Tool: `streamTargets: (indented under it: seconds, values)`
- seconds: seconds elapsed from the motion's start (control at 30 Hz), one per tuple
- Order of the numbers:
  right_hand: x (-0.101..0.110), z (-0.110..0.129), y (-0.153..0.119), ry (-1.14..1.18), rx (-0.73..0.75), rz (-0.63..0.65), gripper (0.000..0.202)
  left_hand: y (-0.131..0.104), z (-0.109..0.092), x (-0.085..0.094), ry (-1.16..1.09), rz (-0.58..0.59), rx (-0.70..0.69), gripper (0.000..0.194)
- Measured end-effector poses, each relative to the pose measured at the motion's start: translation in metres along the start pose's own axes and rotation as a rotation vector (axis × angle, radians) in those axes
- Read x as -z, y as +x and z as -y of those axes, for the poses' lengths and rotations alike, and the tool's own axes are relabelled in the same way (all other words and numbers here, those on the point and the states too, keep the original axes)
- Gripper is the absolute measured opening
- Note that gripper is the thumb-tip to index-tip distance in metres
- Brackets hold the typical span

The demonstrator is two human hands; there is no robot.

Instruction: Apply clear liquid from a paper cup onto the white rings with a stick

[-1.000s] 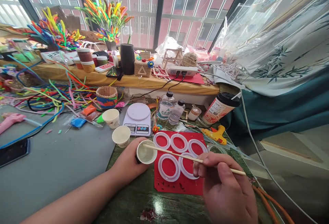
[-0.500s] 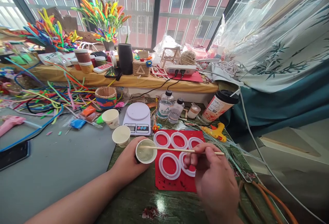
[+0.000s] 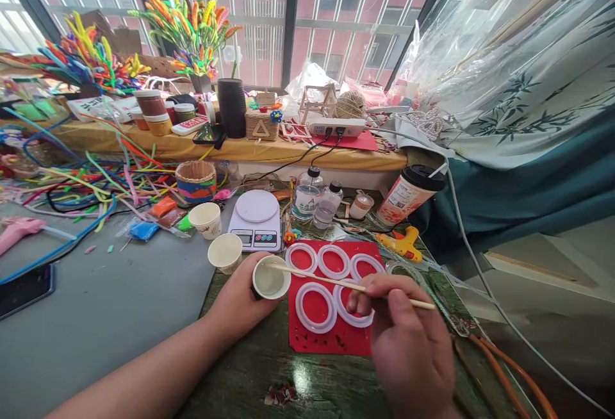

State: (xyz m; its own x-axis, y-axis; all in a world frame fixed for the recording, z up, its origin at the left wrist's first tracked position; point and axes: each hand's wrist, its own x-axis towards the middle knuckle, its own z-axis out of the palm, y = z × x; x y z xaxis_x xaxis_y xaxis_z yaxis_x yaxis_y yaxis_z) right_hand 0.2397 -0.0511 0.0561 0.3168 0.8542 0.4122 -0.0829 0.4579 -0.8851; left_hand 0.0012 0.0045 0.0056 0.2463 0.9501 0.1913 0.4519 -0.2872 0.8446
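Note:
My left hand (image 3: 243, 294) is wrapped around a paper cup (image 3: 271, 292) holding a clear, slightly cloudy liquid. A thin wooden stick (image 3: 331, 280) slants from inside this cup to my right hand (image 3: 408, 329), which pinches it between thumb and fingers. Below the stick, several white ring moulds (image 3: 316, 307) lie on a red sheet (image 3: 312, 342); my right hand covers part of the sheet and of one ring. Two more paper cups (image 3: 225, 254) stand just beyond my left hand, near a white digital scale (image 3: 256, 220).
Two clear bottles (image 3: 307, 195) with black caps stand behind the sheet. A yellow glue gun (image 3: 401, 244) and a lidded drink cup (image 3: 408, 195) are at the right, beside orange-handled pliers (image 3: 514, 368). Coloured pipe cleaners (image 3: 96, 182) and a phone (image 3: 26, 291) lie left.
The stick's held end has moved right and slightly down, so the stick slants more across the cup. My right hand has shifted with it; my left hand still holds the cup.

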Motion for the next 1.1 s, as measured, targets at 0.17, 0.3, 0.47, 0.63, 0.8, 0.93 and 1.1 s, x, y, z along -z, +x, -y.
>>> streamTargets:
  seconds: [0.17, 0.3, 0.47, 0.63, 0.8, 0.93, 1.1]
  values:
    - [0.002, 0.005, -0.007, -0.358, 0.252, 0.362, 0.023, 0.0, 0.004, -0.002, 0.009, 0.008, -0.001, 0.046]
    - [-0.003, 0.002, -0.007, -0.28, 0.047, 0.278, 0.03, -0.001, 0.003, -0.002, 0.024, 0.014, -0.012, 0.044]
    - [-0.014, -0.018, 0.003, 0.127, -0.359, -0.094, 0.031, 0.0, -0.001, 0.0, 0.014, -0.036, -0.016, 0.043]
    - [-0.017, -0.034, 0.015, 0.256, -0.439, -0.264, 0.032, 0.001, -0.004, 0.002, 0.008, -0.078, -0.03, 0.038]
    - [-0.014, -0.034, 0.019, 0.289, -0.443, -0.314, 0.027, 0.002, -0.007, 0.003, -0.003, -0.086, -0.028, 0.039]
    - [-0.012, -0.03, 0.02, 0.299, -0.412, -0.334, 0.024, 0.001, -0.005, 0.003, 0.003, -0.091, -0.031, 0.041]
    - [-0.01, -0.027, 0.021, 0.291, -0.353, -0.327, 0.022, 0.0, 0.001, 0.001, 0.011, -0.089, 0.001, 0.046]
